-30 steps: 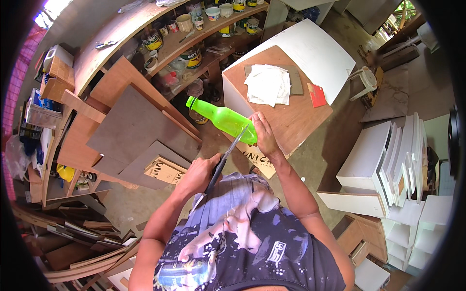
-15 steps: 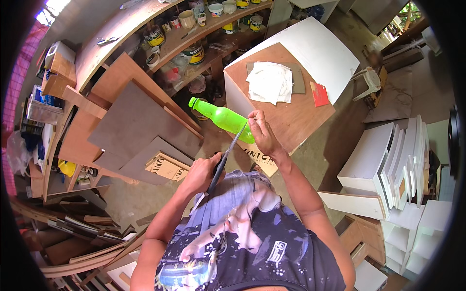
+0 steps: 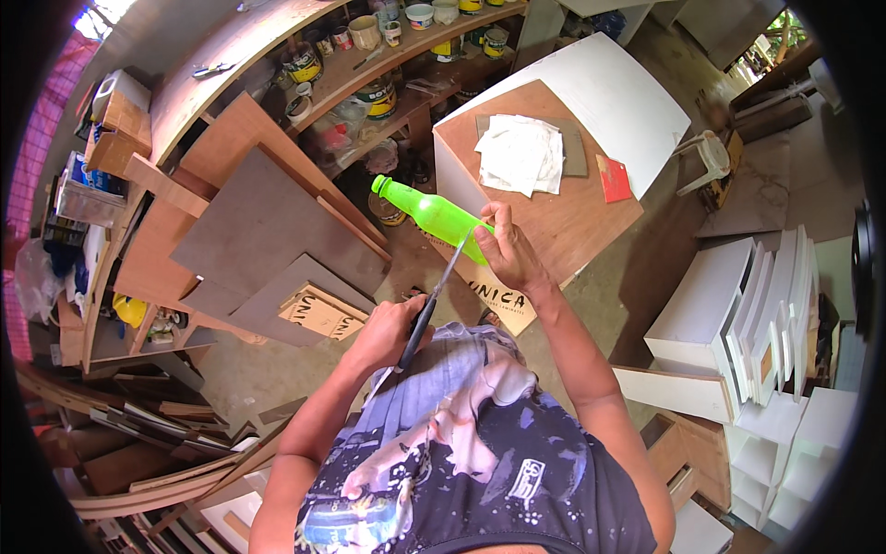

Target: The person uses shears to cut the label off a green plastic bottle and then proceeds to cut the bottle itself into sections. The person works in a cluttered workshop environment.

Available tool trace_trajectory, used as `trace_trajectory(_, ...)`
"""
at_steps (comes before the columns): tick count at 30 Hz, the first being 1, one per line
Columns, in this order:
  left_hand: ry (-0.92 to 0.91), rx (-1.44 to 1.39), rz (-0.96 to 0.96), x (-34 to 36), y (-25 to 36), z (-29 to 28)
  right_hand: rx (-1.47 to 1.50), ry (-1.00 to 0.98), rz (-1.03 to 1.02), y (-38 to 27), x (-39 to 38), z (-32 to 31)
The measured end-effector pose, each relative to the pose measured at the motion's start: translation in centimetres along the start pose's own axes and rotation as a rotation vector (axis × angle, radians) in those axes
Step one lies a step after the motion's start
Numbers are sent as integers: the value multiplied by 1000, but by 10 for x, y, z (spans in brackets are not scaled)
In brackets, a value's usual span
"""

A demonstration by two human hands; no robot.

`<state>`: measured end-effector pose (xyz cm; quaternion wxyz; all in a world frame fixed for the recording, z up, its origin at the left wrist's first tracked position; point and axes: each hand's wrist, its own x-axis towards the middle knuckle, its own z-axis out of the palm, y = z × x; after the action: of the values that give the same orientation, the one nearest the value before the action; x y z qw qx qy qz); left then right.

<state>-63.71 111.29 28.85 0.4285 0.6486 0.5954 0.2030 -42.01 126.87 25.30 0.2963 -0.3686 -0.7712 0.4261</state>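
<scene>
While our right hand grips the green bottle near its base, likely to steady it, our left hand clasps the black-handled blade against its side.

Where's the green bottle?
In the head view, the green plastic bottle is just above centre, its base end in the right hand, near the grey blade.

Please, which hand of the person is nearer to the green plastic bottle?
The right hand: it holds the green plastic bottle by its base end. The left hand is apart from it, lower and further left, gripping a black-handled metal tool.
</scene>
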Motion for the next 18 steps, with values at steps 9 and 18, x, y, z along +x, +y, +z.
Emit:
trace_trajectory(9,-2,-74,-61,3,0,7,-161,-56,-59,-6,3,-5)
trace_trajectory(18,176,-121,-54,15,-39,35,-265,219,-165,-13,15,-18)
